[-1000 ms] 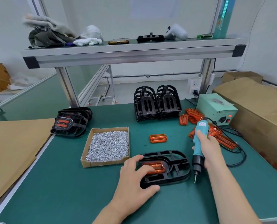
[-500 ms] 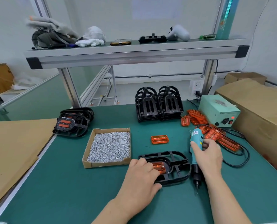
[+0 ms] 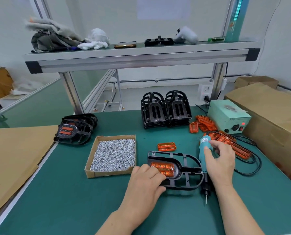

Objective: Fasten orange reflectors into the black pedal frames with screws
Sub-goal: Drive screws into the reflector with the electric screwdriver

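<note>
Two frame stacks, one loose reflector; left hand rests relaxed fingers on pedal frame, right hand grips screwdriver.

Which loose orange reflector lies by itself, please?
The single reflector lying flat just beyond the pedal frame under the left hand; the rest are heaped beside the green box.

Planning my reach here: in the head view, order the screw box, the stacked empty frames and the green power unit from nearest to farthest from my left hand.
1. screw box, just left of the left hand.
2. stacked empty frames, at the back.
3. green power unit, back right.
</note>
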Motion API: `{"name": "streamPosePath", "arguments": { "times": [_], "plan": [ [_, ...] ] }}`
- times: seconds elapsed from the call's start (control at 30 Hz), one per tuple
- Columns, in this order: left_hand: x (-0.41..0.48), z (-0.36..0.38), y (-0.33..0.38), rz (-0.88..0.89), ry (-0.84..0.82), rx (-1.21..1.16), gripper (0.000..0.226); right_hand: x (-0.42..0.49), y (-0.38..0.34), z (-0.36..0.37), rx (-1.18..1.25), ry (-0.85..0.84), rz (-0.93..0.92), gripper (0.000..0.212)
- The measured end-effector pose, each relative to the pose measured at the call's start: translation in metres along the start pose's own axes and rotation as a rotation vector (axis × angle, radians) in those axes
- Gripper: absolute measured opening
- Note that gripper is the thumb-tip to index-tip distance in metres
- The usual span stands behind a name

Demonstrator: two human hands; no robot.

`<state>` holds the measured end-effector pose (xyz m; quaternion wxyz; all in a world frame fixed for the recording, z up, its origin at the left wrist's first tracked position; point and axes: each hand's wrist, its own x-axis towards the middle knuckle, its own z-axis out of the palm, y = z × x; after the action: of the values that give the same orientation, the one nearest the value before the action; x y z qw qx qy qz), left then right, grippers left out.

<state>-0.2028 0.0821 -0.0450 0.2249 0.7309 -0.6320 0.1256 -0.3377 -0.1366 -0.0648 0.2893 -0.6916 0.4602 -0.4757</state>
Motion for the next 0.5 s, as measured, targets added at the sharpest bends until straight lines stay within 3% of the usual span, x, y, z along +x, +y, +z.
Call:
{"name": "streamPosePath", "arguments": {
  "times": [0.1,0.2,0.4,0.5],
  "plan": [
    [0.000,-0.002,-0.006,-0.034,0.044,-0.052,0.022,-0.003,-0.006,0.001,0.076,-0.198,-0.210,0.056],
    [0.001,-0.007,-0.014,-0.081,0.070,-0.094,0.021,-0.004,-0.012,0.000,0.100,-0.394,-0.293,0.073],
    [0.009,-0.019,-0.028,-0.181,0.129,-0.207,0.023,-0.002,-0.025,-0.004,0.060,-0.653,-0.384,0.088],
    [0.013,-0.024,-0.033,-0.193,0.151,-0.216,0.021,-0.008,-0.031,-0.002,0.096,-0.645,-0.427,0.080]
  ]
}}
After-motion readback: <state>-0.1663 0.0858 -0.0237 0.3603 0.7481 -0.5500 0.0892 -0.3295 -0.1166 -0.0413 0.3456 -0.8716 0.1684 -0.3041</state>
